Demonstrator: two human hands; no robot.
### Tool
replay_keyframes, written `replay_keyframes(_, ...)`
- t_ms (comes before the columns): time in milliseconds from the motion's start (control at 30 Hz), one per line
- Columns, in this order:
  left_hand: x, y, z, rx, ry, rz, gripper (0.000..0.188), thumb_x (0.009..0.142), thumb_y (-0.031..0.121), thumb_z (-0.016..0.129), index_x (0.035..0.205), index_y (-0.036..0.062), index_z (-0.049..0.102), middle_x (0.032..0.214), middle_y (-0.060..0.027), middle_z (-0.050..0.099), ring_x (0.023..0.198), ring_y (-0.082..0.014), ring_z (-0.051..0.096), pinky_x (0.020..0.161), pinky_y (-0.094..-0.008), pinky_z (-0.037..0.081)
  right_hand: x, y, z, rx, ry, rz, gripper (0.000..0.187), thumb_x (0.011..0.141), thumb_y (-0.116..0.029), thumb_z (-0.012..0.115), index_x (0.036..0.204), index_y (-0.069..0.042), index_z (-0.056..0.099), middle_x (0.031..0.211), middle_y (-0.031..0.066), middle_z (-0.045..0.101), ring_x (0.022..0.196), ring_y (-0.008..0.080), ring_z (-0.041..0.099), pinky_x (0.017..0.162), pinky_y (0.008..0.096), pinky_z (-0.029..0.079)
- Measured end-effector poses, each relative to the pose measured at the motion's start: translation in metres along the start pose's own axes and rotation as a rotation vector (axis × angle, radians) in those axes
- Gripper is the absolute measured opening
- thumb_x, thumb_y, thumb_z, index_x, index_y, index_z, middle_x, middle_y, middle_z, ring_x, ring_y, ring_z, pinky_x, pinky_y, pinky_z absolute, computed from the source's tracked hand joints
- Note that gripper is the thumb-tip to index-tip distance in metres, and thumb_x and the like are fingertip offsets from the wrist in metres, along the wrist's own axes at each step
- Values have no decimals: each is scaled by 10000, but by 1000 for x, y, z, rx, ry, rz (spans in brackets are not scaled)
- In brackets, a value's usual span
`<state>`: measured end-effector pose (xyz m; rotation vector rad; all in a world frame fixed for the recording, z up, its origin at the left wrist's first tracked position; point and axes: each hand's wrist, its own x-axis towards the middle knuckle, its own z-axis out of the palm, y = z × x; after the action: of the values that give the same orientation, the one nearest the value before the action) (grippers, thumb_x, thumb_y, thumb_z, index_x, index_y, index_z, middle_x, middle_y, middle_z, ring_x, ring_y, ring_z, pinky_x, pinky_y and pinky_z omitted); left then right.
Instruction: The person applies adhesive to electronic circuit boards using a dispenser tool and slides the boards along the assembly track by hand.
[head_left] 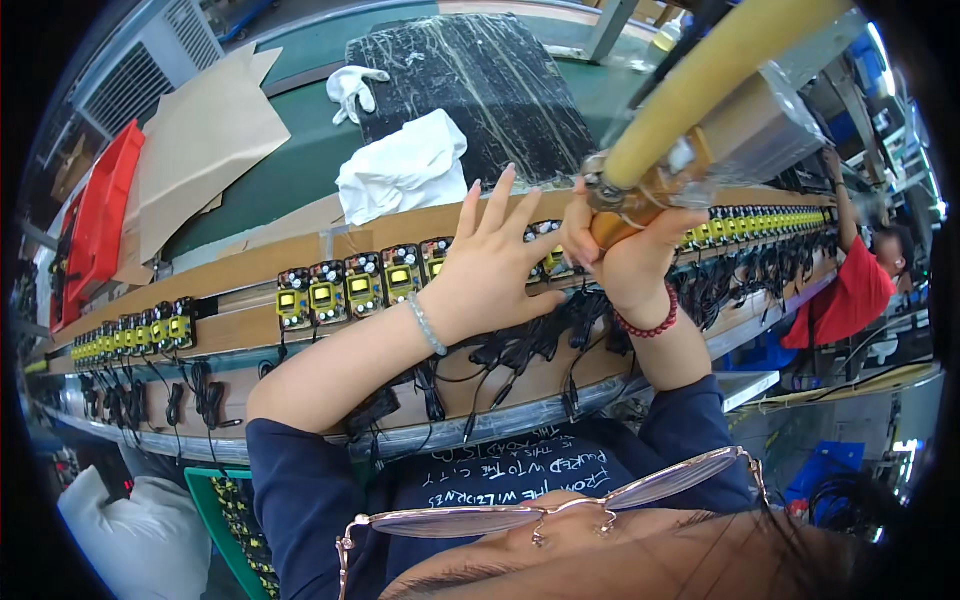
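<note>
My left hand (488, 268) is spread wide over a row of small circuit boards (364, 284) with yellow transformers, its fingers apart and nothing in them. To its right, my right hand (645, 252) is wrapped round the copper-coloured body of a hose-fed glue gun (614, 228). A thick yellow hose (700, 90) rises from the gun toward the upper right. The gun points down at the boards, and its tip is hidden by my fingers. The boards stand side by side along a wooden rail (235, 252), with black cables (510, 362) hanging toward me.
Beyond the rail lie a white cloth (405, 165), a white glove (352, 92) and a dark, streaked board (470, 85). Cardboard (205, 160) and a red tray (95, 230) are at left. A green crate (212, 515) stands near me. Another person in a red sleeve (848, 292) is at right.
</note>
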<state>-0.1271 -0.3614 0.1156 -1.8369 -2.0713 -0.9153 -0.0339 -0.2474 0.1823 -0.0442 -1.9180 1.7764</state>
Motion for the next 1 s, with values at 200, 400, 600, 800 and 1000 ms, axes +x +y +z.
replay_keyframes(200,-4,-1,11,53,-4,-46,473,647,362,729,1073,180,633,1288,-176,423,1300,-435,252,1072,-595,109,1,10,-4,-77,-20,5,996,621,-909,118,939,-28,458,490,17,400,418,114,371,416,245,325)
replay_keyframes(400,-4,-4,11,43,-7,-35,492,638,342,736,1093,191,625,1312,-168,412,1314,-431,234,1079,-586,104,3,5,-3,-131,-25,12,979,619,-908,97,906,-38,445,490,9,398,422,115,384,413,242,325)
replay_keyframes(600,-3,-5,11,19,-13,-44,542,634,330,742,1142,203,601,1370,-168,376,1347,-429,182,1081,-587,101,6,-3,-1,-109,-19,22,1057,609,-918,148,1025,0,466,488,10,403,416,109,379,414,244,331)
replay_keyframes(800,-4,-3,9,22,-39,-45,560,634,313,743,1163,213,593,1386,-166,366,1358,-424,164,1078,-592,124,14,9,-5,-28,6,-47,1064,622,-910,183,1102,0,456,483,18,409,390,100,368,398,241,332)
replay_keyframes(1000,-3,-3,8,15,-46,-50,567,634,315,751,1167,209,590,1401,-158,354,1362,-418,161,1075,-593,135,18,8,-6,-59,-35,-84,986,669,-880,170,1140,-64,458,481,23,417,389,100,369,398,238,332)
